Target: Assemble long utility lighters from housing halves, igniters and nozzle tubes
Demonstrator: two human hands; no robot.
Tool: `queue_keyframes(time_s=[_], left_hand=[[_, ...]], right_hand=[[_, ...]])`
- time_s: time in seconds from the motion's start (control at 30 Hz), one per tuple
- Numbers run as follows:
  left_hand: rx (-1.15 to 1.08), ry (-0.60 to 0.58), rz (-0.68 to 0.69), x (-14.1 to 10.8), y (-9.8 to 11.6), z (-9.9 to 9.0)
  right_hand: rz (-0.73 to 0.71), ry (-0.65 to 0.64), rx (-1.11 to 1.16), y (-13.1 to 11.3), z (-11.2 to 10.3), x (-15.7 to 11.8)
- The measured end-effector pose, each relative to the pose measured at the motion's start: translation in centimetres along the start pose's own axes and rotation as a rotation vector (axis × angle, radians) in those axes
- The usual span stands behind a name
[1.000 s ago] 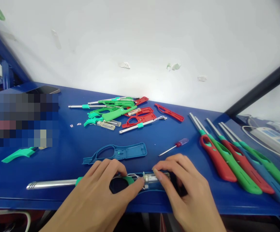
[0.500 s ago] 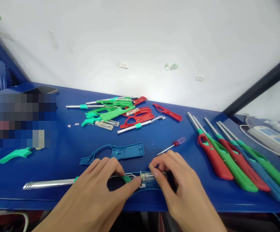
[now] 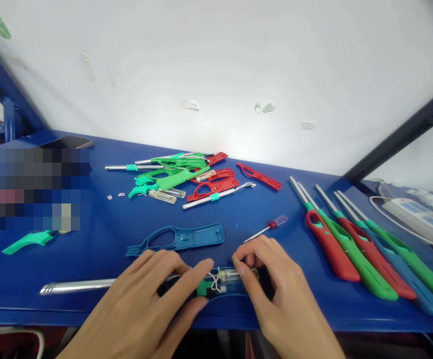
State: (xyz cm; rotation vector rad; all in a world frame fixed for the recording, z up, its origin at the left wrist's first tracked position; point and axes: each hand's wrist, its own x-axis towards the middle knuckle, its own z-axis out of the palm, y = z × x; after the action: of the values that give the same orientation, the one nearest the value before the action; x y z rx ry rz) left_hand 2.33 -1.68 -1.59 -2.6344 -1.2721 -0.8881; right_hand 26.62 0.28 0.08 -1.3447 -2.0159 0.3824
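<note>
In front of me lies an opened long-nosed gas lighter, its blue half shell facing up and its metal tube pointing left. A clear fuel tank rests in the shell, with loose white wires at its left end. My left hand grips the shell around the green trigger, thumb on the near side and a finger on the far side. My right hand is closed over the right end, thumb and forefinger pinched by the tank; whatever sits between those fingertips is hidden.
Behind lies the other blue half shell and a screwdriver. A pile of green and red lighter parts is farther back. Several assembled lighters line the right side. A green trigger lies left, near a power strip far right.
My left thumb has come off the wires by the tank and dropped to the shell's near side, uncovering the wires. My right hand keeps its pinch. The view has shifted slightly.
</note>
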Motion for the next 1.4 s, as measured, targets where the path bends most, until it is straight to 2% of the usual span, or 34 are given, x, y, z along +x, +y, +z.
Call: queue_keyframes(time_s=[0.2, 0.37, 0.67, 0.87, 1.03, 1.23, 1.4], left_hand=[[0.015, 0.038, -0.072, -0.7, 0.4, 0.0], [-0.001, 0.039, -0.094, -0.7, 0.3, 0.0], [0.008, 0.055, -0.150, -1.3, 0.7, -0.2], [0.043, 0.082, -0.184, -1.7, 0.5, -0.1], [0.010, 0.074, -0.159, -1.4, 0.5, 0.0], [-0.033, 0.109, -0.155, -1.1, 0.7, -0.7], [-0.043, 0.204, -0.235, -0.5, -1.5, -2.1]], right_hand=[[-0.093, 0.091, -0.029, -0.2, 0.0, -0.8], [-0.273, -0.034, -0.097, -0.5, -0.1, -0.8], [-0.385, -0.076, -0.155, 0.1, 0.0, -0.9], [-0.385, -0.089, -0.167, 0.4, -0.1, -0.8], [-0.362, -0.087, -0.164, 0.4, 0.1, -0.8], [-0.368, -0.081, -0.136, 0.4, -0.6, -1.1], [-0.287, -0.015, -0.070, 0.3, -1.3, -0.8]])
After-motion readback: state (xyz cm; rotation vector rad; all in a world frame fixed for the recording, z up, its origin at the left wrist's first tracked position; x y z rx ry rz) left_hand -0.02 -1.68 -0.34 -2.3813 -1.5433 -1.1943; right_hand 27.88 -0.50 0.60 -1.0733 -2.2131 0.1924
